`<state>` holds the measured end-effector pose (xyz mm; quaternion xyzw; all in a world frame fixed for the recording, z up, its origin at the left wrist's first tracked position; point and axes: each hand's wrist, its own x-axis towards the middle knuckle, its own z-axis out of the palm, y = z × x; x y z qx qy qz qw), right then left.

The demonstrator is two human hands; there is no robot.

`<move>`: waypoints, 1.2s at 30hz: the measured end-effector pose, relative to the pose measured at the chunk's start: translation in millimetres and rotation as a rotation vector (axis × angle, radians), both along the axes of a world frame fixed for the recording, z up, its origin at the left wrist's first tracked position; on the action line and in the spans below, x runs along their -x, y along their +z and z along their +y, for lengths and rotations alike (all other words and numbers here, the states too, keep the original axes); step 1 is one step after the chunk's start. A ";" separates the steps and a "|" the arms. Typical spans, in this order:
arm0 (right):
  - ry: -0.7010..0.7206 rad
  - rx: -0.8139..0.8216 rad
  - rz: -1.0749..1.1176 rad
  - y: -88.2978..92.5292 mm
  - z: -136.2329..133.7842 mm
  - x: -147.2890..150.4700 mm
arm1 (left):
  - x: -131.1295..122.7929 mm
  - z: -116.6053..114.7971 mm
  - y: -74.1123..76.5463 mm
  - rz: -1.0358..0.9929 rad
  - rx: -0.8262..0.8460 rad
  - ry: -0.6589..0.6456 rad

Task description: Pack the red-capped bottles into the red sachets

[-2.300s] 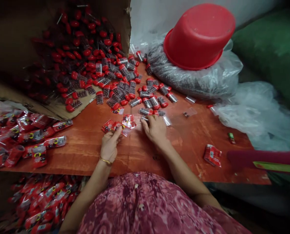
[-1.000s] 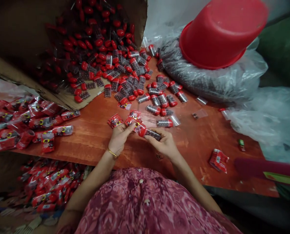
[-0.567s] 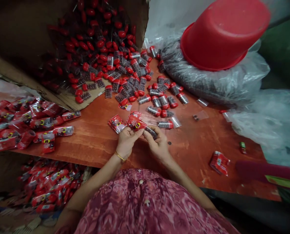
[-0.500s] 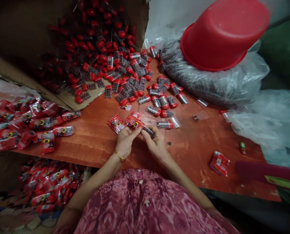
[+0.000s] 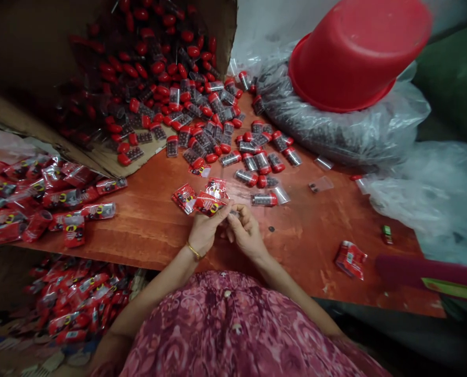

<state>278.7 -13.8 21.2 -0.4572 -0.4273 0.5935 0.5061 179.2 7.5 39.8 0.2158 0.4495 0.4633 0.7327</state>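
Note:
A red printed plastic sleeve (image 5: pixel 208 204) is pinched in my left hand (image 5: pixel 202 230), which wears a thin bangle. My right hand (image 5: pixel 246 233) is closed against it, thumb and fingers around the end of a small clear bottle (image 5: pixel 236 213), mostly hidden by the fingers. The two hands touch at their fingertips, just above the table. Beyond my left hand lie two more flat printed sleeves (image 5: pixel 183 199), and another (image 5: pixel 199 170) sits near the bottle pile. A red-capped bottle of dark balls (image 5: pixel 263 199) lies beyond my right hand.
A tipped cardboard box (image 5: pixel 24 125) spills many red-capped bottles (image 5: pixel 204 141) onto the red-brown table (image 5: pixel 296 235). Wrapped red packs (image 5: pixel 74 230) are heaped at left, with more below the table edge. A red tub (image 5: pixel 359 57) rests upside down on a plastic bag of dark balls (image 5: pixel 335 131).
The dark bottle that showed in my right hand is now mostly hidden between my fingers. The printed sleeve has turned flatter, and my right fingers have curled in closer to my left.

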 end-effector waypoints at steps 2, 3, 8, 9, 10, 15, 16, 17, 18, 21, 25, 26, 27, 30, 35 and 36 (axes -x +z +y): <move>0.004 0.006 0.001 0.7 0.7 3.2 | 2.0 -1.6 -0.9 -0.012 -0.018 0.004; 0.002 0.012 -0.006 1.1 0.9 4.4 | 3.4 -1.8 -0.6 -0.025 -0.038 0.026; -0.016 0.019 -0.039 2.9 0.7 8.1 | 5.2 -1.0 3.6 0.012 -0.080 0.196; -0.016 0.017 -0.036 3.4 1.3 8.5 | 4.7 -0.6 4.1 0.026 -0.075 0.206; -0.016 0.016 -0.028 4.1 2.3 8.5 | 4.4 -0.2 4.4 0.032 -0.073 0.197; 0.108 0.070 0.079 6.1 10.5 2.4 | 11.2 3.3 5.7 0.002 -0.063 0.061; 0.136 0.090 0.096 5.3 11.9 1.4 | 12.5 3.3 5.7 -0.011 -0.056 0.063; 0.146 0.106 0.103 3.9 13.0 1.4 | 13.1 2.9 5.5 -0.030 -0.048 0.072; 0.138 0.118 0.098 2.0 13.9 2.6 | 12.8 1.8 5.0 -0.049 -0.043 0.084; 0.063 0.116 0.033 -4.9 15.7 12.6 | 10.8 -3.6 2.7 -0.086 -0.032 0.100; 0.033 -0.054 -0.245 -7.3 19.9 13.8 | 32.3 -7.7 -1.3 -0.068 0.006 0.131; 0.008 -0.115 -0.390 -6.0 21.6 6.9 | 45.4 -6.9 -2.5 -0.059 0.016 0.169; -0.041 -0.163 -0.562 -4.6 23.5 -3.0 | 60.9 -5.6 -3.9 -0.049 0.019 0.230; -0.310 -0.152 -1.124 -4.0 30.1 -40.5 | 108.0 -1.7 -7.6 -0.014 -0.041 0.592; -0.194 -0.258 -1.550 -18.2 29.9 -65.0 | 116.6 -0.6 -12.4 0.283 -0.059 0.544; -0.129 -0.326 -1.555 -20.3 27.2 -62.6 | 108.7 1.2 -13.7 0.446 -0.111 0.451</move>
